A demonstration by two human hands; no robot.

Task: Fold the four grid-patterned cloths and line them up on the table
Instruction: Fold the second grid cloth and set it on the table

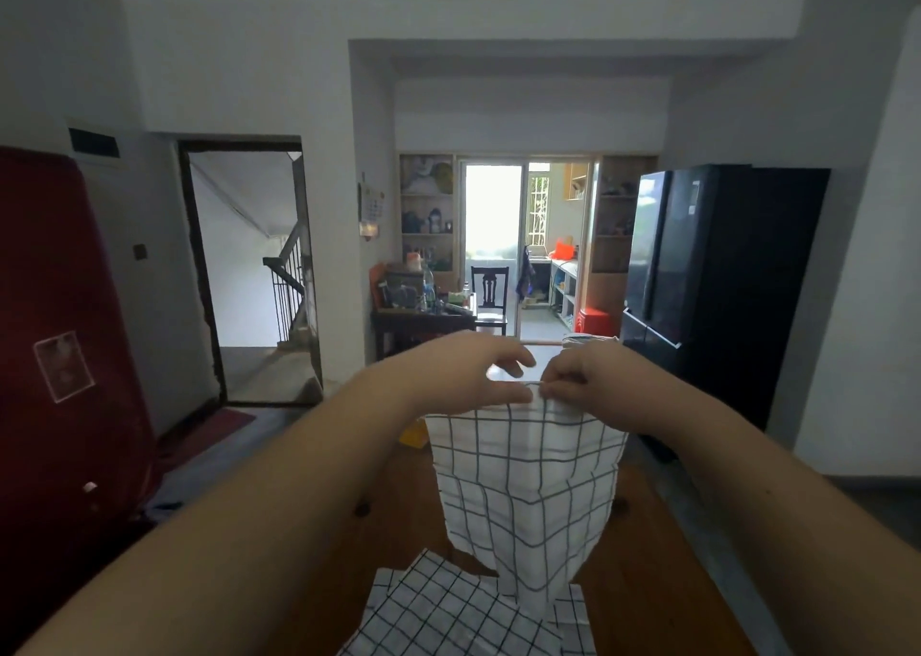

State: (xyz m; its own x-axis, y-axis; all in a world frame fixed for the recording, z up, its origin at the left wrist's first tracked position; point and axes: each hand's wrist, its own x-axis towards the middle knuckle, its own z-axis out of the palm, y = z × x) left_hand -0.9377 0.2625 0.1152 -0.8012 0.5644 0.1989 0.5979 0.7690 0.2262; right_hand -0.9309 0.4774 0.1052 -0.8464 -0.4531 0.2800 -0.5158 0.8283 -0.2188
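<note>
Held cloth (523, 481): hangs long-axis down from both hands, over the counter (648, 580).
Fingers: right hand (583, 381) pinches its top edge; left hand (468, 371) holds alongside.
Flat cloths (448, 615): below the held cloth.

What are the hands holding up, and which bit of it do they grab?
The left hand and right hand pinch the top edge of a white cloth with dark grid lines, close together; the rest hangs down.
</note>
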